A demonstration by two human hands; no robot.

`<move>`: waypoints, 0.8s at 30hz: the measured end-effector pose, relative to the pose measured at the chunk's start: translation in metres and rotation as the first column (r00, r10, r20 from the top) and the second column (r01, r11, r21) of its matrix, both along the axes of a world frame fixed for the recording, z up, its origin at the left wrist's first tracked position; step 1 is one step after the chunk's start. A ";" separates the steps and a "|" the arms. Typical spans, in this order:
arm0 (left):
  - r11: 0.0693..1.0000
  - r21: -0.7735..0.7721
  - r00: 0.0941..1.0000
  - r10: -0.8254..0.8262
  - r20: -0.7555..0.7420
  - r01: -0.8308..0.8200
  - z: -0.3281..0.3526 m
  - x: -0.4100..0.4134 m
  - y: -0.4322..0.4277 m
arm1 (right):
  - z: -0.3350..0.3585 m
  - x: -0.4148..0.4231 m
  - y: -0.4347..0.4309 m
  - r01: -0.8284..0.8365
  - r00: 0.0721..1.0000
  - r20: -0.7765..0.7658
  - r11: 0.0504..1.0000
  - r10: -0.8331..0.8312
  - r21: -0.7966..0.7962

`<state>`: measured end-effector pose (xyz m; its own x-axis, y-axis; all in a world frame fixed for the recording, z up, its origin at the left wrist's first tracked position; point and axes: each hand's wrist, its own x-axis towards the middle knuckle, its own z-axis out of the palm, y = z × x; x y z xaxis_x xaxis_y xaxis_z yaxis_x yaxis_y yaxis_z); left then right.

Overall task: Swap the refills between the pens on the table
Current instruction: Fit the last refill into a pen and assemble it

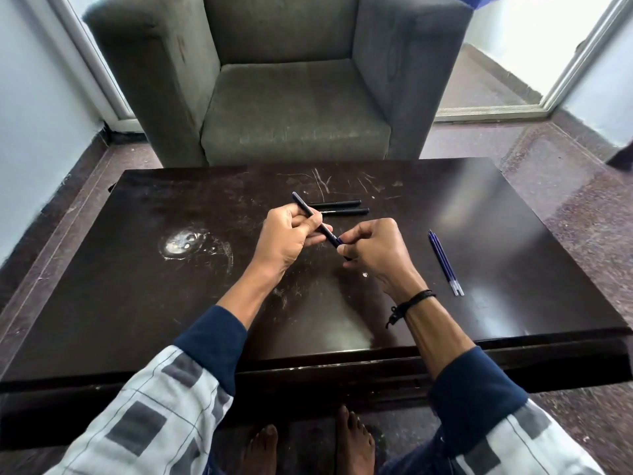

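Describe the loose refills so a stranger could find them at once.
Start at the dark table in front of the grey armchair. On its right side, past the right hand, the refills lie side by side. They are thin, blue and clear-tipped, unlike the thicker black pens at the table's far middle.

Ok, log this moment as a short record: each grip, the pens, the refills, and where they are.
left grip: holds the held pen by its upper barrel
right grip: pinches the held pen's lower end
held pen: tilted, above the table
spare pens: two, black, lying side by side beyond the hands
refills: two, blue, lying together on the table right of the right grip
beyond table: grey armchair
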<state>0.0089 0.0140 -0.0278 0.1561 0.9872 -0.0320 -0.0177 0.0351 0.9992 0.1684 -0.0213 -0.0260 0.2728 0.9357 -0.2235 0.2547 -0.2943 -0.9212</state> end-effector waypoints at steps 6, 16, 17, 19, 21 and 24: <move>0.999 -0.029 0.999 0.018 0.047 -0.017 0.003 0.000 0.003 | -0.001 -0.002 0.002 -0.023 0.999 -0.036 1.000 0.024 0.015; 0.965 -0.258 0.962 0.111 0.248 -0.045 0.009 -0.007 0.005 | -0.002 0.017 0.009 0.002 1.000 -0.014 0.995 -0.001 0.100; 0.963 -0.267 0.962 0.113 0.250 -0.044 0.010 -0.009 0.005 | -0.003 0.020 0.009 0.013 1.000 -0.018 0.995 -0.012 0.104; 0.963 -0.268 0.964 0.105 0.244 -0.037 0.010 -0.013 0.007 | -0.003 0.024 0.010 0.037 0.999 -0.023 0.994 -0.035 0.107; 0.961 -0.274 0.964 0.104 0.245 -0.034 0.011 -0.017 0.008 | -0.003 0.025 0.010 0.052 0.998 -0.031 0.993 -0.049 0.106; 0.952 -0.302 0.959 0.123 0.255 -0.042 0.010 -0.020 0.011 | -0.003 0.023 0.007 0.010 0.993 -0.114 0.996 0.000 0.086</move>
<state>-0.0110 0.0246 -0.0181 0.1177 0.9505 -0.2877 -0.2980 0.3102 0.9028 0.1909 -0.0143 -0.0289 0.2553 0.9514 -0.1723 0.1454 -0.2140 -0.9660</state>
